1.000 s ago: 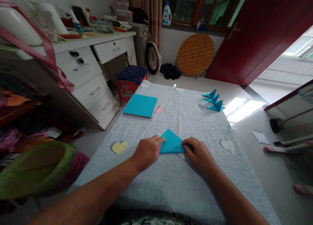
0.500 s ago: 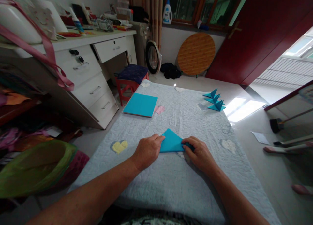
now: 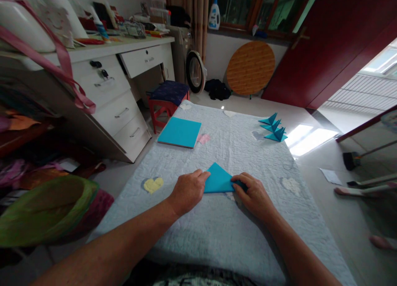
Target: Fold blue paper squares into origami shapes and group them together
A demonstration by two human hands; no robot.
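Observation:
A sheet of blue paper, folded into a triangle, lies on the cloth-covered table with its peak pointing away from me. My left hand is closed on its left corner, thumb and fingers along the slanted edge. On the opposite side, my right hand pinches the right corner between thumb and fingers. Both hands hide the paper's outer corners. Farther off to the left rests a stack of square blue paper. Several folded blue paper shapes with upright points stand in a row at the far right.
A pale quilted cloth with heart patches covers the table. Left are a white desk with drawers, a red stool and a bin with a green liner. Behind stand a washing machine with its door ajar and a round wooden board.
The view has shifted very slightly. Both hands keep the same hold on the folded paper, and its shape looks the same.

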